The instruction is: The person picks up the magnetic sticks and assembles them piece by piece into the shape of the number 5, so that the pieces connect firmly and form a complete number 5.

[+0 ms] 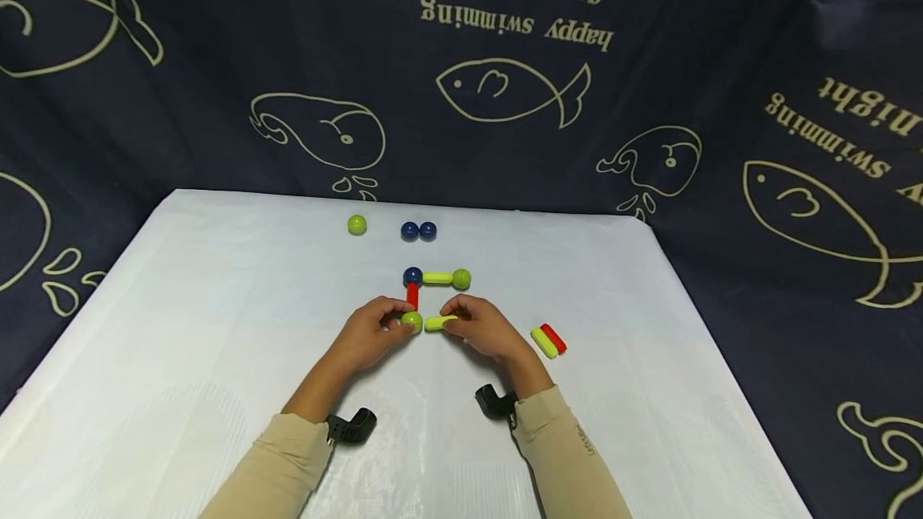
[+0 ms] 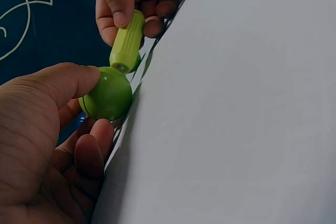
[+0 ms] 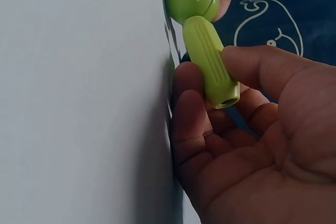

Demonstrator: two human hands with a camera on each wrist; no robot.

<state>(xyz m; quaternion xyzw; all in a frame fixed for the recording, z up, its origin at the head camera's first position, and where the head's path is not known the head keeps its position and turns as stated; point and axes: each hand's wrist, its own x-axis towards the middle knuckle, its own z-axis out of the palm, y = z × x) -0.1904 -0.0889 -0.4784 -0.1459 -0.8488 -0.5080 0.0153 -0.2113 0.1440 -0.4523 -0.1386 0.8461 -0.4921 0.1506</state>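
My left hand [image 1: 371, 335] pinches a green ball [image 2: 108, 94] between thumb and fingers. A red rod [image 1: 413, 295] runs from that ball up to a dark blue ball [image 1: 413, 276]. From the blue ball a yellow-green rod [image 1: 437, 279] reaches right to another green ball [image 1: 461, 279]. My right hand [image 1: 485, 328] pinches a loose yellow-green rod [image 3: 210, 64] by its sides, with a hole showing in its near end. The rod's far end points at the held green ball; a narrow gap shows between them in the head view.
Farther back on the white table [image 1: 216, 279] lie a green ball [image 1: 356, 224] and two dark blue balls, left [image 1: 409, 231] and right [image 1: 428, 231], side by side. Right of my right hand, a yellow-green rod [image 1: 544, 343] lies against a red rod [image 1: 554, 338]. A dark fish-print cloth hangs behind.
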